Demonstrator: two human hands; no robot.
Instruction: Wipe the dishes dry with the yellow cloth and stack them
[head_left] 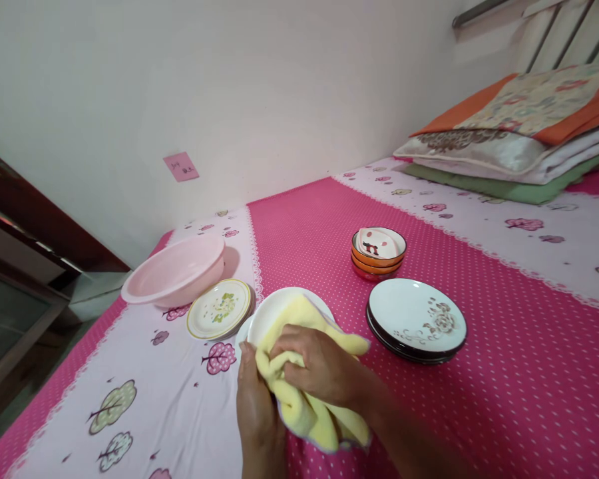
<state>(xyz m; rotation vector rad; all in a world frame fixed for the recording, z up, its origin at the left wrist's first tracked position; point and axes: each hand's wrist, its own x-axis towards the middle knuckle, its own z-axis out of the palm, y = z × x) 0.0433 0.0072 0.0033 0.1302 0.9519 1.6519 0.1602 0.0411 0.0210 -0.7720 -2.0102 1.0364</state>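
Observation:
My left hand (253,406) grips the near edge of a white plate (274,307) and tilts it up off the bed. My right hand (319,362) presses a yellow cloth (307,412) against the plate's face, fingers curled into the cloth. The cloth hangs down over my left wrist. Another white plate edge shows just behind the held one.
A pink basin (176,269) and a cream flowered plate stack (220,309) lie at the left. A white plate with a flower print (415,319) on dark ones and stacked orange bowls (378,253) sit to the right. Folded bedding (519,140) is at the far right; the wall runs behind.

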